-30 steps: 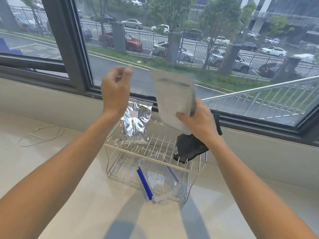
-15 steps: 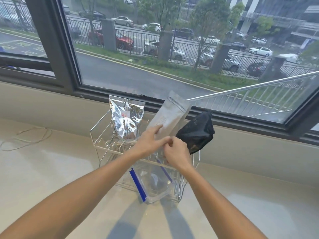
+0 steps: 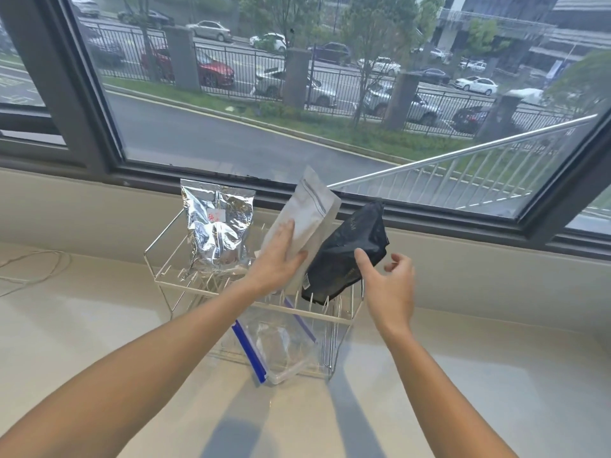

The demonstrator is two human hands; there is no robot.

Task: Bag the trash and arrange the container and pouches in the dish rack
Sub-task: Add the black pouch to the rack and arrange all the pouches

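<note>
A white wire dish rack (image 3: 185,285) stands on the pale counter below the window. On its upper tier a crinkled silver foil pouch (image 3: 218,226) stands upright at the left. A white pouch (image 3: 312,209) leans in the middle and a black pouch (image 3: 350,252) tilts at the right. My left hand (image 3: 277,259) lies flat against the white pouch, fingers spread. My right hand (image 3: 391,285) hovers open just right of the black pouch, holding nothing. On the lower tier a clear container with blue clips (image 3: 281,348) rests tilted.
A thin loop of cord (image 3: 29,269) lies on the counter at the far left. The window sill and dark frame (image 3: 429,223) run right behind the rack. Bare counter (image 3: 496,375) spreads to the right and in front.
The white pouch came down from the air onto the rack's upper tier. My right hand let go of it and moved right; my left hand now presses on it.
</note>
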